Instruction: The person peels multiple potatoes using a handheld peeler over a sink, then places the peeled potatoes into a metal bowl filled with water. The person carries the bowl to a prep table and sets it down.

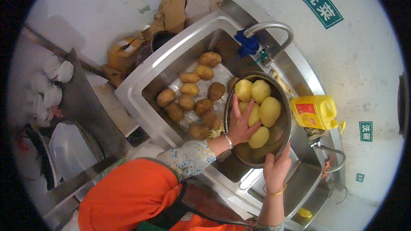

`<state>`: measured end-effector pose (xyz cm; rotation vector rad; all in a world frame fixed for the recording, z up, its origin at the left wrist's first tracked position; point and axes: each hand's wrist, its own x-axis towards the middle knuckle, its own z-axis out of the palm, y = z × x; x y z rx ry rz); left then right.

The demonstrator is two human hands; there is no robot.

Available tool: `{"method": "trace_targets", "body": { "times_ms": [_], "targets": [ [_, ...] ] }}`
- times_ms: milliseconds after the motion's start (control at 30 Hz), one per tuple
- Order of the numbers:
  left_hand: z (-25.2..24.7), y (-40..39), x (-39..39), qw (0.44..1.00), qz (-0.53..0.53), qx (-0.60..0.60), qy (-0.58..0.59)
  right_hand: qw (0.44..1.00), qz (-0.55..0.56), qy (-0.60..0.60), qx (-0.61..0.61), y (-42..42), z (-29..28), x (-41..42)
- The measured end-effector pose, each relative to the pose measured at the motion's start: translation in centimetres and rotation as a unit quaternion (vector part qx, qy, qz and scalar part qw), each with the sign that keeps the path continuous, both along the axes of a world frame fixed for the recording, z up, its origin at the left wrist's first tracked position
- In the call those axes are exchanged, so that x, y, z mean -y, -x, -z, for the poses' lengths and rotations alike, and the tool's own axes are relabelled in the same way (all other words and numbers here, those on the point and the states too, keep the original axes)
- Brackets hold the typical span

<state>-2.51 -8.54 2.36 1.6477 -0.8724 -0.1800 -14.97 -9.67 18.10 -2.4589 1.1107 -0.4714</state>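
A round metal basin (285, 115) with several peeled potatoes (270, 111) is above the right side of a stainless steel sink (133, 89). My right hand (277, 166) grips the basin's near rim, thumb on the inner side. Inside the basin, my left hand (242, 123) lies over the peeled potatoes with its fingers spread; part of its palm side is hidden. Several unpeeled brown potatoes (187, 102) lie on the sink floor to the left. Pale scraps (215, 133) show beside the basin, near my left wrist.
A curved faucet (282, 27) with blue cloth (247, 43) on its spout rises behind the sink. A yellow plastic jug (313, 111) stands on the back ledge. More sink basins (297, 189) continue rightward. Cardboard (175, 12) is piled at the far left, and a metal shelf (93, 109) holds white items.
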Motion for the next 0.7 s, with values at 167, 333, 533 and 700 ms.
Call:
{"method": "trace_targets", "body": {
  "times_ms": [167,333,533,700],
  "targets": [
    [-1.1,-0.1,-0.5,0.995,0.049,0.026,-0.085,0.979,0.026,-0.11,0.172,3.5,5.3,2.0],
    [-2.9,-1.5,-0.5,0.952,0.191,0.123,-0.204,0.832,0.33,-0.398,0.204,5.9,6.1,1.1],
    [-3.6,-7.6,4.2,0.962,0.262,-0.036,-0.076,0.672,0.44,-0.502,0.321,10.9,10.7,-3.2],
    [-0.4,-15.5,13.0,0.996,0.072,0.048,-0.031,0.664,0.454,-0.472,0.361,11.4,8.9,-5.1]
  ]
}}
